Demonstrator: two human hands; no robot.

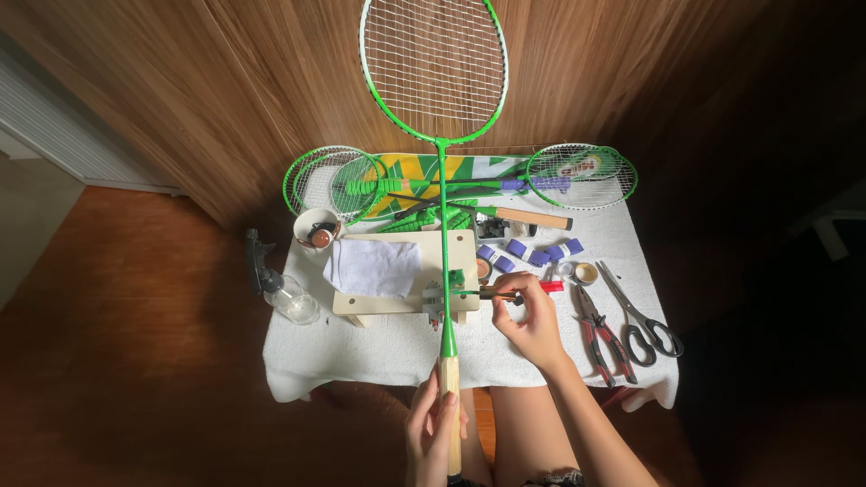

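A green badminton racket (442, 207) runs from the wall down the table, its shaft lying across a wooden block (451, 257) and held in a small green clamp (438, 298). My left hand (431, 431) grips the racket's bare wooden handle (451, 397) below the table edge. My right hand (532, 320) holds a thin dark tool with a red end (519, 290), its tip pointing left at the clamp and shaft.
A white cloth (374, 268) lies on the block. Pliers (600, 334) and scissors (642, 323) lie at the right. Purple grip rolls (528, 252), small tins (586, 272), a spray bottle (280, 289), a cup (317, 230) and two more rackets (577, 176) (334, 180) crowd the white-covered table (361, 352).
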